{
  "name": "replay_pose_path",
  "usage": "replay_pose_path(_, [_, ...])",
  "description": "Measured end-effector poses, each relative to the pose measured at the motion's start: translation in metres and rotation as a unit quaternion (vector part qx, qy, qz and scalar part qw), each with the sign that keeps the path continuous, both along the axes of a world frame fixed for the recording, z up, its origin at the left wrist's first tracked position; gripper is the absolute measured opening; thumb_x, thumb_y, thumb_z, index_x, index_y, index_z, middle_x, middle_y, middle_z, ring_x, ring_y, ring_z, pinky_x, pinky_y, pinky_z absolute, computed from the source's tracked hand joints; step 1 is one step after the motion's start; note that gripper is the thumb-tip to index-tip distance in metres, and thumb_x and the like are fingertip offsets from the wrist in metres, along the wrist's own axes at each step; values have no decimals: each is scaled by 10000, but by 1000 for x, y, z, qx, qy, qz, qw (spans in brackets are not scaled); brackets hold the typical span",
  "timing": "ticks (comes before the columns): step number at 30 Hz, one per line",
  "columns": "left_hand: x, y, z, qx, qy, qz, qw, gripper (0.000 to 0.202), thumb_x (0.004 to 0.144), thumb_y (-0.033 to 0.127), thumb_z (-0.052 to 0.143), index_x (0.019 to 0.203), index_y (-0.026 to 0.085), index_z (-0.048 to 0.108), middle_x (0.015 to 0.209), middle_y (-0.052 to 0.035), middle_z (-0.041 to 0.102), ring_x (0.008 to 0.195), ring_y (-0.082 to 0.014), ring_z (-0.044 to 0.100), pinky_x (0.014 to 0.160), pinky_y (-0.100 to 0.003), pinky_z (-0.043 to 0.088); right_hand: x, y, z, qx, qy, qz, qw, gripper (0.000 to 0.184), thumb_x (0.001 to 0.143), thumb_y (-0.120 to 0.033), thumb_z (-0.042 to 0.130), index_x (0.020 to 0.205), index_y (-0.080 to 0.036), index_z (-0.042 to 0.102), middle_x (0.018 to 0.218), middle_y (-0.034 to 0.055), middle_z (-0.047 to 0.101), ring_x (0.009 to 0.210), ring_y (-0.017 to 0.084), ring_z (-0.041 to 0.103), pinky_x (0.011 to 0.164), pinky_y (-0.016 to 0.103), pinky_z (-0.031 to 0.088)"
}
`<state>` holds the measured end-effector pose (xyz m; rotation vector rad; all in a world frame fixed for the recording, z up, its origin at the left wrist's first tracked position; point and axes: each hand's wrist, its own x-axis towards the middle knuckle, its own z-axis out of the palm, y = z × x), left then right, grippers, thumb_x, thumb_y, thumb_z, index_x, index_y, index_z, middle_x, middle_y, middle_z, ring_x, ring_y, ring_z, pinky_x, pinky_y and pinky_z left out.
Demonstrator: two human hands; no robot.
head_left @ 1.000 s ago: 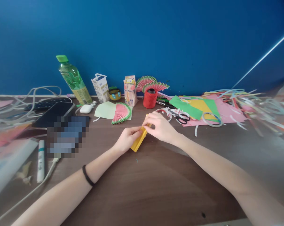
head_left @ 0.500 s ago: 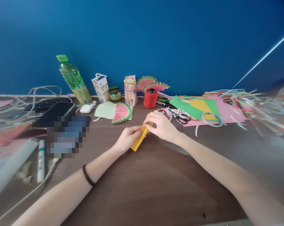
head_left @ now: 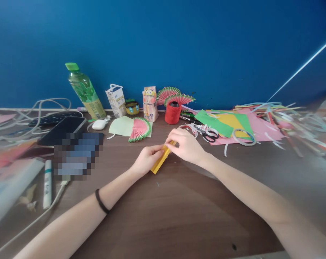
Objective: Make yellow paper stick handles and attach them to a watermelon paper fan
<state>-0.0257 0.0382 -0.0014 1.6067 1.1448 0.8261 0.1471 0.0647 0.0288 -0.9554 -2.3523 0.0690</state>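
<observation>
A narrow strip of folded yellow paper (head_left: 158, 165) slants over the brown table, its near end pointing toward me. My left hand (head_left: 146, 159) pinches it along the left side, thumb on top. At the far end my right hand (head_left: 183, 145) has thumb and fingertips closed on the same paper, covering part of it. Behind my hands, a pleated pink-and-green paper fan (head_left: 140, 129) lies on a pale green sheet (head_left: 120, 126). Two more such fans (head_left: 176, 96) stand behind a red cylindrical container (head_left: 172, 114).
Scissors (head_left: 212, 136), a tape roll (head_left: 244, 137) and coloured paper (head_left: 262, 126) lie at the back right. A green bottle (head_left: 86, 91), small carton (head_left: 116, 100) and pink box (head_left: 150, 104) line the blue wall. On the left are phones (head_left: 62, 131), a marker (head_left: 47, 185) and cables.
The right hand's fingers have shifted slightly at the paper's far end. The left hand and the paper are almost where they were.
</observation>
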Motion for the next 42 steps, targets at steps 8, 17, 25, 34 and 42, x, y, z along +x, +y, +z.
replay_pose_path(8, [0,1,-1,24,28,-3,999,401,801,331,466,1122,154,630,1117,-36,662,1028,-230,590,916,-310,417,-4,-2,-3,118,-91,-22,989,226,841,-151,442,680,-146,601,732,59,614,691,170,501,650,309,357])
replay_pose_path(17, [0,1,0,-29,-47,-26,998,358,814,327,476,1071,140,640,1002,-65,697,883,-193,626,846,-310,453,12,10,6,-41,87,-53,994,105,751,-122,518,672,-167,571,764,33,599,702,146,543,657,274,421])
replay_pose_path(25, [1,1,2,-62,-102,-8,993,314,799,324,514,1012,117,615,914,-93,713,765,-157,628,780,-297,477,41,38,12,-40,156,-165,973,72,695,-150,541,634,-174,570,702,26,586,623,138,526,609,268,417])
replay_pose_path(34, [2,3,4,-84,-88,16,992,245,797,319,530,936,128,596,870,-80,715,564,-93,583,582,-223,462,67,59,-2,-81,98,-285,950,139,681,-131,490,727,-169,616,704,41,630,606,154,532,595,275,391])
replay_pose_path(42, [2,2,6,-83,-79,20,993,241,804,300,519,955,130,600,865,-76,717,563,-88,579,579,-214,459,51,47,9,-53,67,-265,961,250,787,-200,409,755,-185,657,713,63,663,710,206,573,629,307,404])
